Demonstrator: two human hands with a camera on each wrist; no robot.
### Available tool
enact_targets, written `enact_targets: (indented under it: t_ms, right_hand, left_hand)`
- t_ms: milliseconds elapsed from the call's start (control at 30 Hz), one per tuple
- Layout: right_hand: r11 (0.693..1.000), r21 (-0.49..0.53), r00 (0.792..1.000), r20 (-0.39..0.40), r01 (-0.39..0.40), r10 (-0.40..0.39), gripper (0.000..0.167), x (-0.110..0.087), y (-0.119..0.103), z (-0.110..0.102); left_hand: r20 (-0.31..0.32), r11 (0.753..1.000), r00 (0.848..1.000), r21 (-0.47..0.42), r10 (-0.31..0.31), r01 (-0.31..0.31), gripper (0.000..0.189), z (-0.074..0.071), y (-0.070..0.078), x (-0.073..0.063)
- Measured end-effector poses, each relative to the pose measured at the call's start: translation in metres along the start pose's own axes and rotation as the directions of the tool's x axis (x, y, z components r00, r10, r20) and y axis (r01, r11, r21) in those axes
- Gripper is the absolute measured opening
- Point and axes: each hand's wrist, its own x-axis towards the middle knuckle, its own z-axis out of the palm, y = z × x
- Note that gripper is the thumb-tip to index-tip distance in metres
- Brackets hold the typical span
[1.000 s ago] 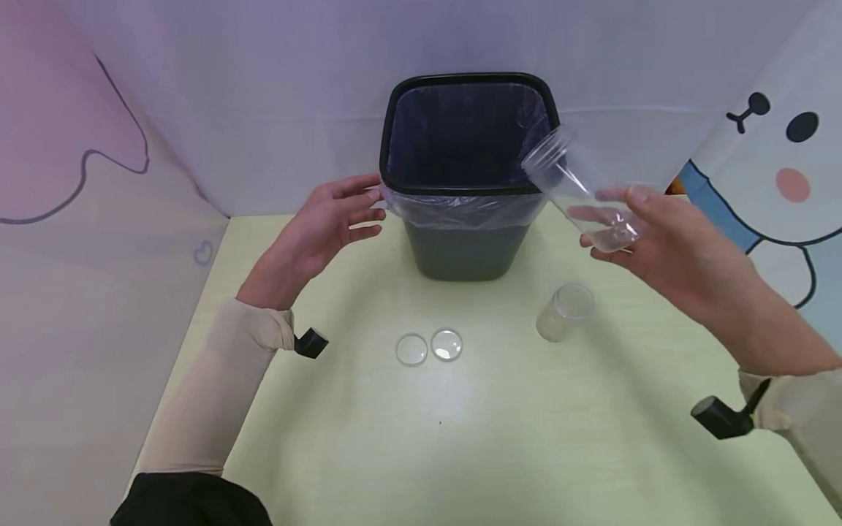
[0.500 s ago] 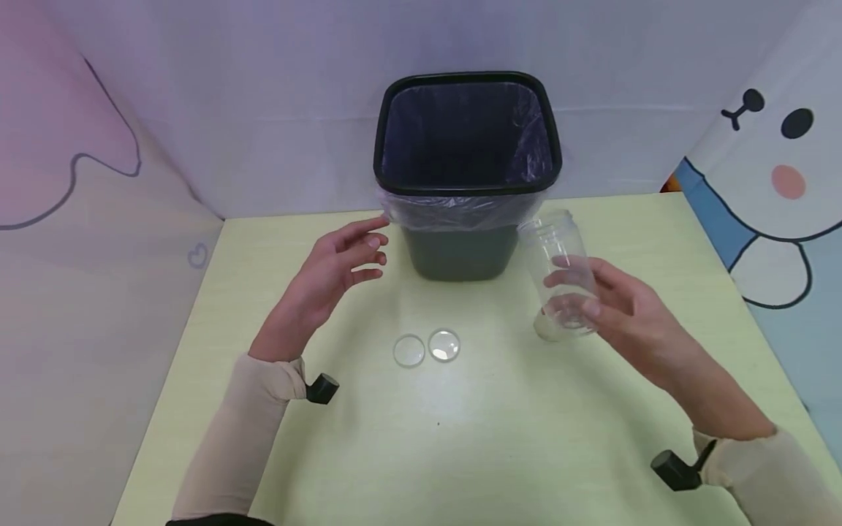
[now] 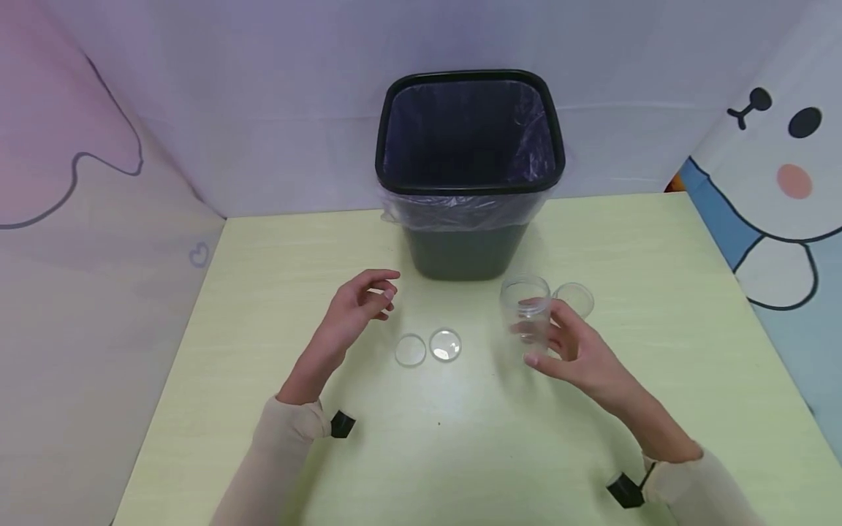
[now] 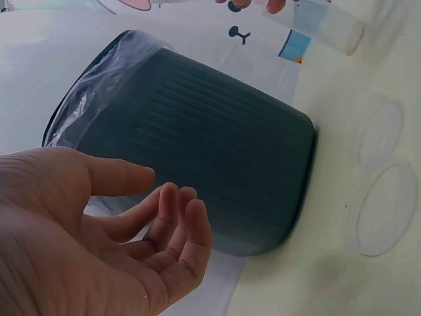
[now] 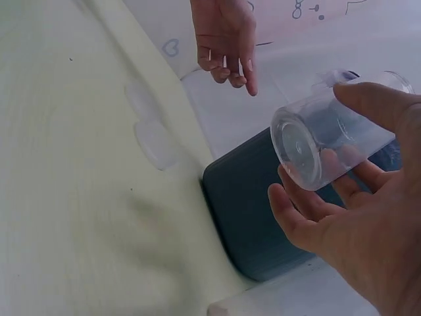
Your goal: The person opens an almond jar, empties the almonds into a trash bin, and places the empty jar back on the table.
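My right hand (image 3: 579, 358) holds a clear plastic jar (image 3: 520, 299) upright over the table, thumb on the near side and fingers round the back. In the right wrist view the round base of this jar (image 5: 299, 151) faces the camera. A second clear jar (image 3: 574, 298) stands just behind that hand, its lower part covered by the fingers. Two clear round lids, a left one (image 3: 411, 351) and a right one (image 3: 445, 345), lie side by side between the hands. My left hand (image 3: 355, 310) hovers left of the lids, fingers loosely bent with nothing in them.
A dark green bin (image 3: 463, 256) with a black rim and a clear plastic liner (image 3: 460, 212) stands at the back middle of the pale table (image 3: 421, 467). A white curtain (image 3: 296, 146) hangs behind it, and a printed cartoon cloth (image 3: 783, 270) borders the right side.
My right hand has brought the jar from beside the bin's rim down and left toward the table, turning it upright. My left hand has drawn back from the bin toward the lids.
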Motion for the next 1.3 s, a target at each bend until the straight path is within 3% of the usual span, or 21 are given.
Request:
enact_targets:
  t_ms: [200,500,900,1067,1300]
  right_hand:
    - [0.989,-0.15,0.996,-0.086,0.011,-0.025,0.066,0.004,0.025,0.011]
    - [0.94,-0.323,0.981,-0.189,-0.108,0.048,0.068,0.009,0.051,0.024]
    - [0.889,-0.43,0.965,-0.258,-0.157,0.046,0.07,0.015,0.065,0.039]
    - [0.872,-0.463,0.965,-0.258,-0.161,0.041,0.07,0.015,0.064,0.04]
    - [0.817,-0.555,0.969,-0.247,-0.156,0.018,0.072,0.007,0.06,0.039]
  left_hand:
    - [0.012,0.994,0.998,0.089,0.055,-0.056,0.036,0.01,-0.019,-0.012]
    - [-0.001,0.951,0.995,0.295,0.098,-0.094,0.033,0.013,-0.04,-0.027]
    - [0.047,0.847,0.979,0.495,0.197,-0.194,0.033,0.014,-0.05,-0.031]
    - [0.065,0.772,0.971,0.596,0.229,-0.222,0.034,0.014,-0.053,-0.031]
    - [0.096,0.619,0.941,0.731,0.324,-0.288,0.038,0.011,-0.058,-0.036]
